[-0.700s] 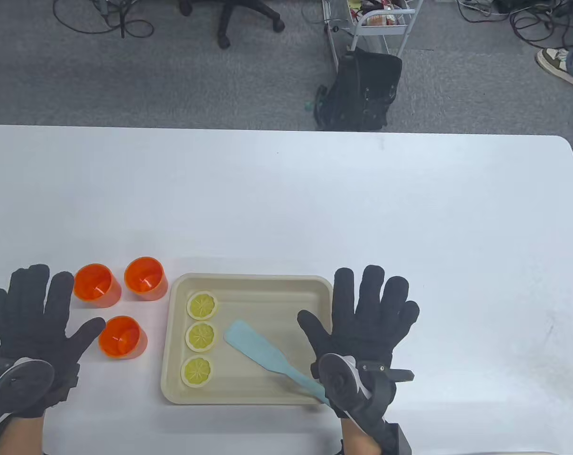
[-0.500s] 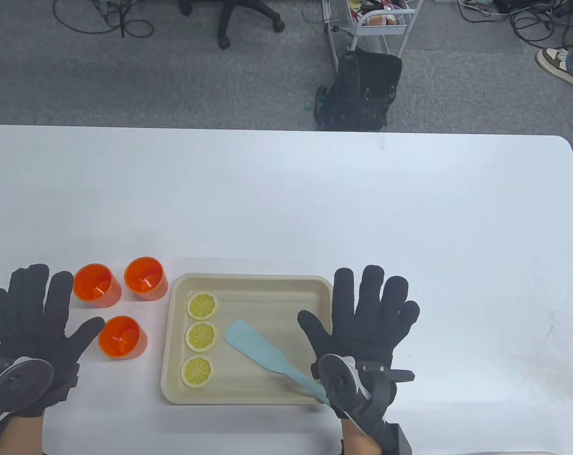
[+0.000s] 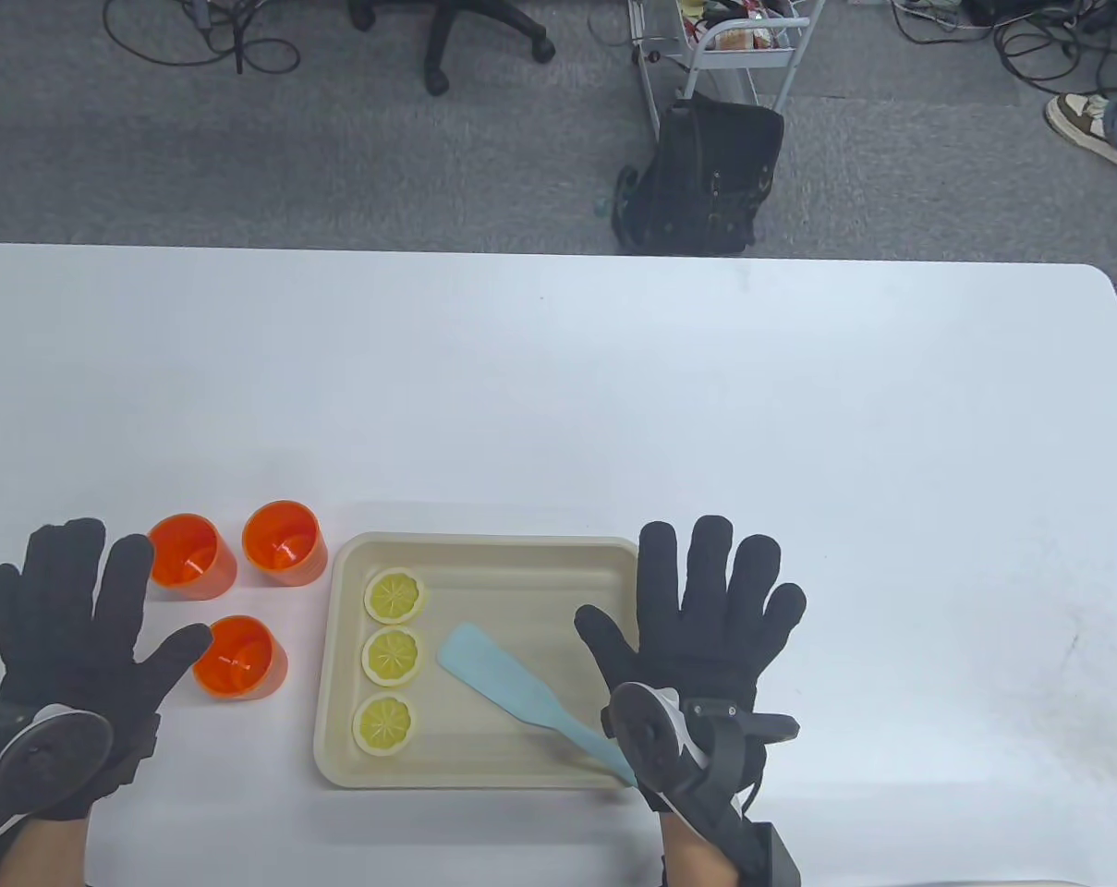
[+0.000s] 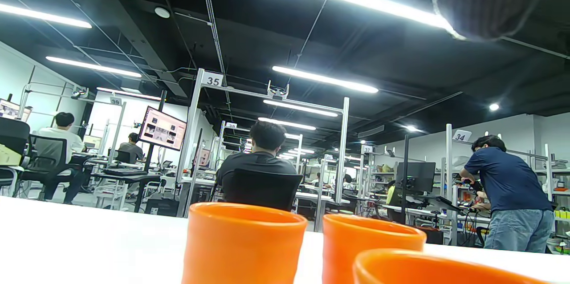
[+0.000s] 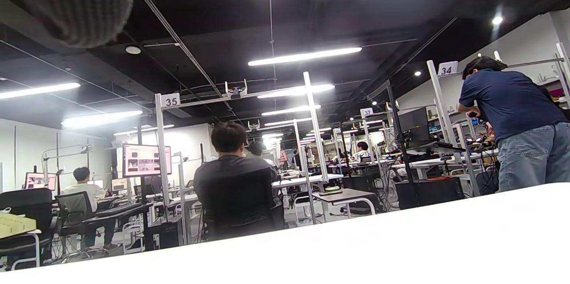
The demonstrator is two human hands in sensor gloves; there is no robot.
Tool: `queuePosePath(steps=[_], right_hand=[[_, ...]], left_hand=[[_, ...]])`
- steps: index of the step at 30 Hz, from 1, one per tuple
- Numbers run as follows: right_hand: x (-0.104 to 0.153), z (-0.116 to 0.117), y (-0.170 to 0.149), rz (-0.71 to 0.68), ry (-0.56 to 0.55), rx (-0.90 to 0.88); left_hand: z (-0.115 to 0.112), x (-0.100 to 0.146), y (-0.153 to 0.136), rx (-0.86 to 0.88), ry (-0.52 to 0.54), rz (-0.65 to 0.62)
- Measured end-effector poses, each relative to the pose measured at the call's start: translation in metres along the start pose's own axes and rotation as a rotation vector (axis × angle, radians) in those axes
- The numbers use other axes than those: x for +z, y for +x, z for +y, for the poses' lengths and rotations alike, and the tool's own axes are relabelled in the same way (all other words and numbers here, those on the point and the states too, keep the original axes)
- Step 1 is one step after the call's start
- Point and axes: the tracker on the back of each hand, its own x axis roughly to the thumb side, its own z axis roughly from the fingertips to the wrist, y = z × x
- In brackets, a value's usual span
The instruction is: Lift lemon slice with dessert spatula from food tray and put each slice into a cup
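A beige food tray [image 3: 484, 550] lies near the table's front edge. Three lemon slices [image 3: 394, 596] [image 3: 392, 657] [image 3: 384, 724] sit in a column along its left side. A light blue dessert spatula [image 3: 512, 690] lies diagonally in the tray, its handle end running under my right hand [image 3: 706, 610]. That hand is spread flat over the tray's right edge and holds nothing. Three orange cups [image 3: 191, 552] [image 3: 285, 542] [image 3: 238, 657] stand left of the tray; the left wrist view shows them close up [image 4: 242, 244]. My left hand [image 3: 68, 601] lies spread flat left of the cups.
The white table [image 3: 558, 388] stretches wide behind and to the right of the tray. Beyond its far edge are a black bag [image 3: 701, 176], a metal cart [image 3: 743, 46] and an office chair base [image 3: 466, 37] on grey carpet.
My right hand has shifted slightly left over the tray's right edge. My left hand has edged a little to the right. The tray, slices, spatula and cups have not moved.
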Motion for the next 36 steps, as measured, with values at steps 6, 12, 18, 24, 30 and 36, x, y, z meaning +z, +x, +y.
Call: queuePosePath(steps=[6,12,18,24,30,36], right_hand=[[0.0,0.007,0.003,-0.013,0.035,0.019],[0.0,0.008,0.004,-0.016,0.044,0.003],[0.001,0.012,0.007,-0.035,0.075,0.015],[0.001,0.014,0.008,-0.038,0.096,0.014],[0.001,0.015,0.011,-0.049,0.115,0.012],[0.001,0.016,0.013,-0.061,0.137,0.012]], left_hand=[[-0.003,0.0,0.005,-0.022,-0.016,-0.022],[-0.006,0.0,0.011,-0.038,-0.027,-0.055],[-0.01,0.001,0.018,-0.06,-0.044,-0.087],[-0.016,0.001,0.024,-0.061,-0.083,-0.124],[-0.029,-0.002,0.028,-0.01,-0.272,-0.216],[-0.052,-0.005,0.028,-0.043,-0.496,-0.248]])
